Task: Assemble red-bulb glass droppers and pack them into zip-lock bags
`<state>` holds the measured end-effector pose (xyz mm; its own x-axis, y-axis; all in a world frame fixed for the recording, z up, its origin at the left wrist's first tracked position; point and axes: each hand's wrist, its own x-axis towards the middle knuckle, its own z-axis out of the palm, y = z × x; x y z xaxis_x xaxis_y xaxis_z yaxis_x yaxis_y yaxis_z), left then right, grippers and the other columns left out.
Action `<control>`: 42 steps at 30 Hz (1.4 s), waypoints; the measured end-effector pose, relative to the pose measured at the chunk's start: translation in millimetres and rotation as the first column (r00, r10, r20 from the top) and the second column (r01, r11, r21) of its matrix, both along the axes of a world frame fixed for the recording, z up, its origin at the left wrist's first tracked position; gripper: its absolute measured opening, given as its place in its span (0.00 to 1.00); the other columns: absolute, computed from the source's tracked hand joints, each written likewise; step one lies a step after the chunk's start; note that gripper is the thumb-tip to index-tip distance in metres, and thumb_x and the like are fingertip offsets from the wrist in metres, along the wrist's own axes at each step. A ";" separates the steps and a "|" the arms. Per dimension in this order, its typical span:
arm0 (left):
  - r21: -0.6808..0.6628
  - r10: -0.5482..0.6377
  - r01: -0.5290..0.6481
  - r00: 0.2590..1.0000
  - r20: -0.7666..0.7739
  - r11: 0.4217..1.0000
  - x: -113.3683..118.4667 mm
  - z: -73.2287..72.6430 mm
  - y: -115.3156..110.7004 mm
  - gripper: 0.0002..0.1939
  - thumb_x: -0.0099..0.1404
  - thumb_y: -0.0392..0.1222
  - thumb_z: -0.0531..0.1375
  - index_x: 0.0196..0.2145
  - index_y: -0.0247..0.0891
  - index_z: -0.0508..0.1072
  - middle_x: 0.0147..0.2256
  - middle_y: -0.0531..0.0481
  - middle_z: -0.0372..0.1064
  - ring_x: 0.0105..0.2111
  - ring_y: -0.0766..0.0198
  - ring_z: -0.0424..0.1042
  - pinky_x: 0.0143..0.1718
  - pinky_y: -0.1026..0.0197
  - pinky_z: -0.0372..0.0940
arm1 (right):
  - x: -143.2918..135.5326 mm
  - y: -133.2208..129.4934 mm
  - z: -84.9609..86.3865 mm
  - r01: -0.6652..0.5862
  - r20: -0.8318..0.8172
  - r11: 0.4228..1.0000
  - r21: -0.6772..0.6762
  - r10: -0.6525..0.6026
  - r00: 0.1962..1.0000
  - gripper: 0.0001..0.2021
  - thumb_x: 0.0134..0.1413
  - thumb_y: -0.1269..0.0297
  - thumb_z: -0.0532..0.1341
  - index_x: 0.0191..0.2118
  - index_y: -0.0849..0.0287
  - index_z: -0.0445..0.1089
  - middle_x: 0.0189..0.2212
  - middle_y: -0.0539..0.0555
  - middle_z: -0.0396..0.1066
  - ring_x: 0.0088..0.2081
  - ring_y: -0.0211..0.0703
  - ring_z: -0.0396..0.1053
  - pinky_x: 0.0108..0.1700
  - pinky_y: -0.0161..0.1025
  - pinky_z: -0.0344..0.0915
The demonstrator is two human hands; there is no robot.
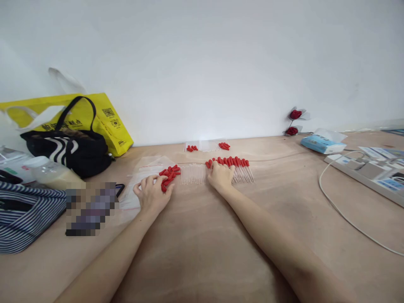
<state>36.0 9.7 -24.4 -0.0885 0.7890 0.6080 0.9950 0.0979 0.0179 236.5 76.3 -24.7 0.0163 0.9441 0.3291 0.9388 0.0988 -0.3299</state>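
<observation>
Left hand [152,191] half-curled at red caps [170,173], right hand [220,174] likewise at capped sticks [241,163], grips unclear; bottle [52,171] holds liquid [65,178].

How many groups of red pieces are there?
4: a pile at the left hand, a row at the right hand, and, near the wall, a small left heap and a small right heap. The hands may hide more.

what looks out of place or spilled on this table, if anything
A dark, flat object at the left looks odd: coarse square blocks cover most of it, hiding its surface. The small, red, cylindrical pieces beside the left hand lie jumbled. No spill shows.
</observation>
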 end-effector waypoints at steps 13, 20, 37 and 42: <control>0.010 0.086 -0.086 0.996 -0.023 0.996 6.7 0.9 10.5 0.14 0.56 0.50 0.55 0.36 0.39 0.71 0.40 0.44 0.66 0.42 0.51 0.59 0.44 0.48 0.45 | -11.2 -0.3 4.2 -0.044 0.048 0.998 -0.053 0.047 0.998 0.12 0.50 0.64 0.51 0.33 0.62 0.71 0.34 0.61 0.71 0.38 0.49 0.64 0.43 0.47 0.44; 0.088 0.075 -0.072 0.997 -0.037 0.994 4.0 -0.3 18.4 0.11 0.56 0.48 0.56 0.28 0.39 0.73 0.38 0.45 0.68 0.42 0.51 0.60 0.46 0.45 0.42 | -19.9 11.3 7.4 -0.005 0.038 0.985 -0.174 0.012 0.999 0.11 0.47 0.63 0.54 0.31 0.63 0.72 0.31 0.62 0.72 0.37 0.50 0.66 0.45 0.50 0.44; -0.088 -0.561 0.582 0.808 0.180 0.809 60.5 1.3 -34.2 0.05 0.56 0.42 0.56 0.28 0.42 0.71 0.33 0.51 0.69 0.38 0.59 0.65 0.44 0.50 0.49 | 31.8 -19.7 -4.7 -0.342 -0.002 0.912 0.225 0.352 0.936 0.11 0.56 0.66 0.48 0.33 0.64 0.65 0.32 0.59 0.69 0.36 0.45 0.64 0.41 0.43 0.51; -0.187 -0.545 0.605 0.787 0.288 0.774 67.9 -0.6 -36.6 0.04 0.55 0.40 0.56 0.29 0.41 0.70 0.35 0.50 0.69 0.38 0.59 0.65 0.43 0.50 0.50 | 89.6 -50.9 -26.3 -0.585 -0.009 0.741 0.329 0.622 0.783 0.09 0.57 0.69 0.47 0.34 0.61 0.64 0.30 0.55 0.68 0.32 0.41 0.63 0.39 0.40 0.55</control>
<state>103.9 -26.9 -25.0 0.3339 0.8544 0.3982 0.8404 -0.4611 0.2847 326.0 25.4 -51.0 -0.4703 0.6265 0.6216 0.6075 0.7407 -0.2870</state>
